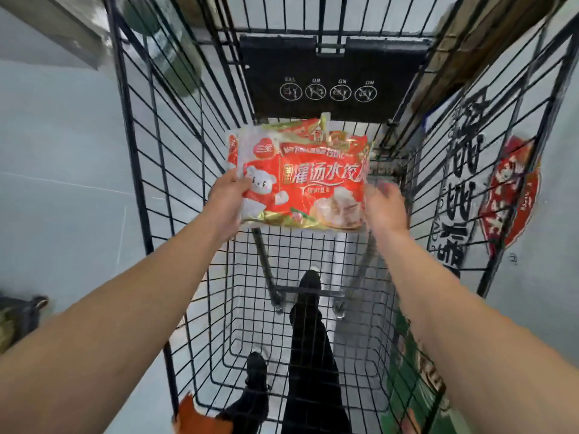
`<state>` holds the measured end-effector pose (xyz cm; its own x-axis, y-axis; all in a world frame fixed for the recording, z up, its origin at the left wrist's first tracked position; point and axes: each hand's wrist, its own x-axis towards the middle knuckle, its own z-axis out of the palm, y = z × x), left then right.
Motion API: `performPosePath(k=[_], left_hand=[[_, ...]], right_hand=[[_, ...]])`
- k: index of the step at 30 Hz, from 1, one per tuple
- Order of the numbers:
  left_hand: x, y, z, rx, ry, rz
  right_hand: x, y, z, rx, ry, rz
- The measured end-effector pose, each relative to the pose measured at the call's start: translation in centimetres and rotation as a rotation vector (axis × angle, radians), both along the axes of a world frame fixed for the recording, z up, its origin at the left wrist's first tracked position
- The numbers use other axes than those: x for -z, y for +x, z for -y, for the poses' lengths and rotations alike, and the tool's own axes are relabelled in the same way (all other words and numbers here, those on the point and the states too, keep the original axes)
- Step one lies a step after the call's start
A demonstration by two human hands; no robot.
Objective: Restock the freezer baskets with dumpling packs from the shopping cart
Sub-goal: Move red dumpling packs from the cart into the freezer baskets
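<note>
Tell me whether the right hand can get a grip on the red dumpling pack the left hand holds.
Probably yes. The right hand is at the right edge of the red dumpling pack, which the left hand grips above the shopping cart; nothing lies between.

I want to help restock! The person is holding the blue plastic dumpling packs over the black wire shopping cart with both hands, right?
Not quite: the head view shows the plastic dumpling packs are red and gold, not blue. The left hand and right hand do hold them over the black wire shopping cart.
</note>
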<state>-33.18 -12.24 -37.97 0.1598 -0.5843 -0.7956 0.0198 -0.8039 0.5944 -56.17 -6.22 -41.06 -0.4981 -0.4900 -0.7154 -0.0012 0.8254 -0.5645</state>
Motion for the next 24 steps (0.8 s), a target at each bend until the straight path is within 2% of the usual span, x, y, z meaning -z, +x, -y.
performPosePath(k=[4, 6, 9, 14, 18, 24], left_hand=[[2.1, 1.6, 0.0, -0.034, 0.055, 0.106], [2.7, 1.8, 0.1, -0.055, 0.078, 0.123], [1.7, 1.4, -0.1, -0.002, 0.084, 0.07], [-1.3, 2.5, -1.8, 0.167, 0.067, 0.073], [-4.8, 3.8, -4.3, 0.225, 0.049, 0.106], [-10.4, 6.6, -9.6, 0.299, -0.036, 0.052]], right_hand=[[2.5, -0.2, 1.6, 0.217, 0.036, 0.241], [2.8, -0.3, 1.3, 0.268, 0.04, 0.299], [1.9, 0.0, 0.5, 0.221, 0.043, 0.249], [-2.5, 1.2, -2.0, 0.27, -0.031, 0.203], [-7.3, 2.6, -5.7, 0.351, -0.075, 0.19], [-14.2, 5.5, -13.0, 0.483, -0.171, 0.127]])
